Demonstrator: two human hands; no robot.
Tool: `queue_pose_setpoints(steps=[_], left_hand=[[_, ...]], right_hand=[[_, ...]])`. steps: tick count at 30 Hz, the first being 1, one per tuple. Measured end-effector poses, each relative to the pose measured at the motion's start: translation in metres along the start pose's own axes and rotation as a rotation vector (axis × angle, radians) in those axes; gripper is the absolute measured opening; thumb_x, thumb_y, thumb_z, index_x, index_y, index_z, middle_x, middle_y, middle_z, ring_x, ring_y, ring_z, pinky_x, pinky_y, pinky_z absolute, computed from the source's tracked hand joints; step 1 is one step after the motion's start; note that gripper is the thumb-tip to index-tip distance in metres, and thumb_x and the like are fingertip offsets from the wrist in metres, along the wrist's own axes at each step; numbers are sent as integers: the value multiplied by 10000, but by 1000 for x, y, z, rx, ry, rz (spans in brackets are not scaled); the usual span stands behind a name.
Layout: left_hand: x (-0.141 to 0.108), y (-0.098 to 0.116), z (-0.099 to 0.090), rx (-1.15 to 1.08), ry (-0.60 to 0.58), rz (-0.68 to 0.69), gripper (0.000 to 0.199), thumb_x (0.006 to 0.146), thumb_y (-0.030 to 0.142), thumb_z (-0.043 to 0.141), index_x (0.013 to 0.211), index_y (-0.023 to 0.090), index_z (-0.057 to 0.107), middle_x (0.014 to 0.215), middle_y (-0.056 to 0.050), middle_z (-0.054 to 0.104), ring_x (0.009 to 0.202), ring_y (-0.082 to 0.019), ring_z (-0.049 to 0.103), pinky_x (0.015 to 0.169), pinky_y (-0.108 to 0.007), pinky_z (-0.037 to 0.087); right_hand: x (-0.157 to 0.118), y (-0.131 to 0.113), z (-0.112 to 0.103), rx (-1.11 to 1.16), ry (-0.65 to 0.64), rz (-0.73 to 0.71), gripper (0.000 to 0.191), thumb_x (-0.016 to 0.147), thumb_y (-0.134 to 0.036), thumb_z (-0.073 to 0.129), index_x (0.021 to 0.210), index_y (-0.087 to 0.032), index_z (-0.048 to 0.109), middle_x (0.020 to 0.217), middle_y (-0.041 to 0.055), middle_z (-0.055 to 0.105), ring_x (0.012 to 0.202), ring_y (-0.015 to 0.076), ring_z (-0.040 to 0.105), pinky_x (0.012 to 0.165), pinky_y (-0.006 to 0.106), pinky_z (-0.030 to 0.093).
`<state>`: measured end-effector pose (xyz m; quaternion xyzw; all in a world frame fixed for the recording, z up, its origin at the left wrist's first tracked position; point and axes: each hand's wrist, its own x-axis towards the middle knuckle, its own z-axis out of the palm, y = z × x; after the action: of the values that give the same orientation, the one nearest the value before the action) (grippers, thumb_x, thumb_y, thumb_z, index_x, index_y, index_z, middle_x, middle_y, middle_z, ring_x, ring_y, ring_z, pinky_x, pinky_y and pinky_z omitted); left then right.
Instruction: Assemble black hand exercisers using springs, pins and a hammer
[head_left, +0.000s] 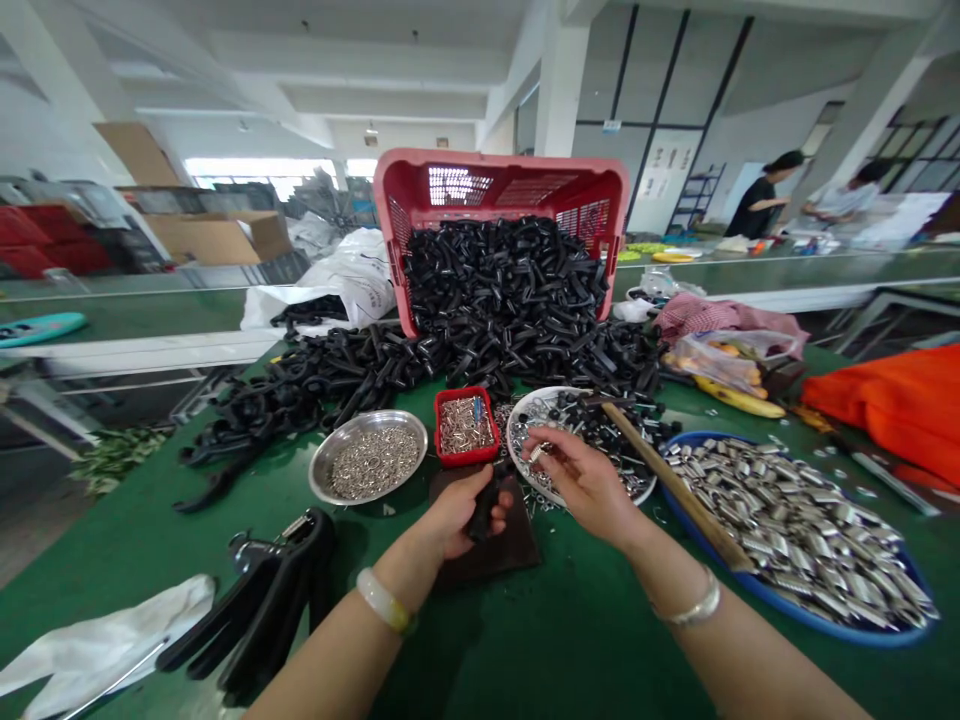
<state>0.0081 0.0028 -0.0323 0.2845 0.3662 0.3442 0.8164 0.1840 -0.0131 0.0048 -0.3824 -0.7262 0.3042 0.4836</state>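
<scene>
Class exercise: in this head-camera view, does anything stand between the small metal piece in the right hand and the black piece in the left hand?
Nothing visible does. The small metal piece in the right hand and the black piece in the left hand face each other across an open gap, above the dark mat.

A plastic crate (501, 190) lies tipped on the tabletop (570, 640), a heap of plastic parts (510, 300) spilling from it. Before the heap, left to right, stand a steel bowl (397, 422) of rings, a small tray (466, 460) of rings and a plate (525, 465) of parts. A wooden handle (675, 485) leans across a wide tray (780, 612) of metal clips at right. The left hand (465, 510) is above a mat (487, 560), the right hand (585, 485) beside the plate.
</scene>
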Motion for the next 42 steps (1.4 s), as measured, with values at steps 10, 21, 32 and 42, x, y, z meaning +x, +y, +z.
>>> queue_pose_setpoints(steps=[10, 21, 32, 42], left_hand=[[-5, -11, -4, -557, -305, -360, 258, 813, 397, 467, 829, 140, 472, 630, 36, 384, 432, -23, 375, 343, -92, 327], [-5, -17, -13, -661, -401, -462, 266, 804, 391, 487, 836, 129, 455, 613, 44, 368, 416, -13, 356, 353, -84, 316], [-6, -21, -11, -623, -427, -471, 239, 807, 369, 479, 827, 132, 457, 582, 57, 330, 393, -2, 319, 346, -69, 261], [-22, -16, -6, -296, -531, -437, 397, 818, 511, 352, 806, 152, 522, 495, 66, 265, 320, -29, 172, 307, -143, 163]], right_hand=[[9, -5, 11, -224, -165, -183, 235, 858, -175, 418, 1061, -212, 531, 989, 57, 612, 948, 152, 559, 840, 323, 451], [15, -9, 0, -355, -355, -356, 298, 845, -113, 419, 1114, -209, 501, 1066, 67, 591, 1038, 148, 514, 889, 326, 433], [11, -11, 3, -298, -426, -301, 264, 850, -127, 417, 1090, -192, 508, 1045, 70, 587, 1011, 145, 517, 871, 308, 427], [7, 14, -1, 86, -538, 95, 221, 856, -273, 446, 1018, -162, 548, 980, 54, 611, 926, 136, 570, 823, 291, 454]])
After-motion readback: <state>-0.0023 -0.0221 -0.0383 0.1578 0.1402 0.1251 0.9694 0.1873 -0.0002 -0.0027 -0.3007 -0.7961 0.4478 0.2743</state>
